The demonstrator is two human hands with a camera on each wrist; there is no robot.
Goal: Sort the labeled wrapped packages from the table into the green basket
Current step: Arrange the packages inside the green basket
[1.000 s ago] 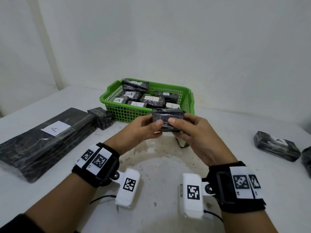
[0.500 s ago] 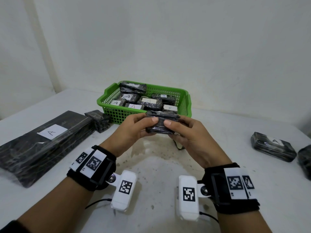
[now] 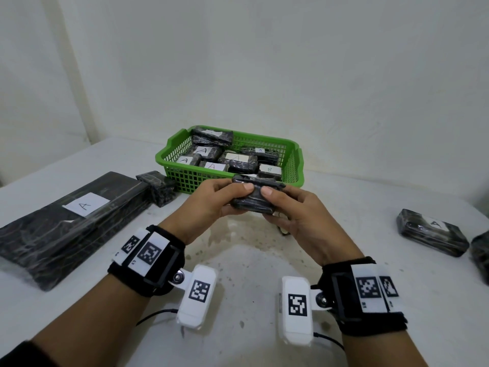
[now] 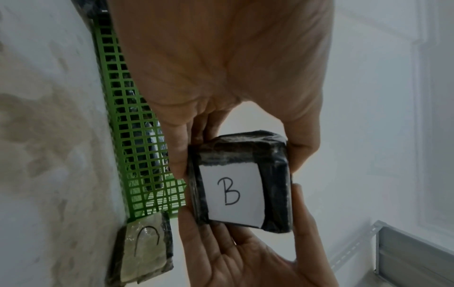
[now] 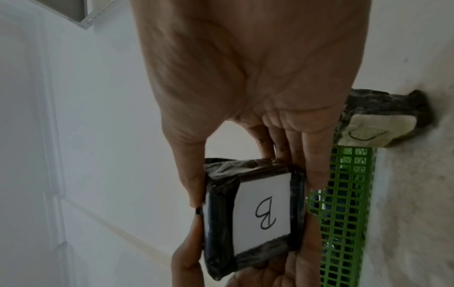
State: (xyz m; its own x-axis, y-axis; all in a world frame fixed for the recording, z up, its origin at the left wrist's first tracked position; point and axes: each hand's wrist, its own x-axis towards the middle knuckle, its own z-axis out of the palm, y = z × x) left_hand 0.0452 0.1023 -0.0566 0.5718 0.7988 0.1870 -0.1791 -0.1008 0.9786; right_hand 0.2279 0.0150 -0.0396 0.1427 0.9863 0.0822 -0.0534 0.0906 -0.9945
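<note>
A small black wrapped package (image 3: pixel 254 198) is held between both hands just in front of the green basket (image 3: pixel 185 178). My left hand (image 3: pixel 211 200) grips its left end and my right hand (image 3: pixel 293 210) grips its right end, thumbs on top. The wrist views show its underside with a white label marked B (image 4: pixel 233 192) (image 5: pixel 264 211). The basket holds several wrapped packages labelled A and one labelled B (image 3: pixel 269 170). More packages lie on the table: a long flat one labelled A (image 3: pixel 66 223), a small one (image 3: pixel 158 188) by the basket's left corner, and one labelled A (image 3: pixel 431 235) at the right.
Another dark package (image 3: pixel 480 250) shows at the far right edge. A small package with a curved mark (image 4: pixel 142 250) lies on the table under my hands by the basket's front wall. A plain white wall stands close behind the basket. The white table (image 3: pixel 243 260) is stained.
Both hands have carried the package slightly forward toward the basket's front wall and tilted it. Nothing else on the table has moved.
</note>
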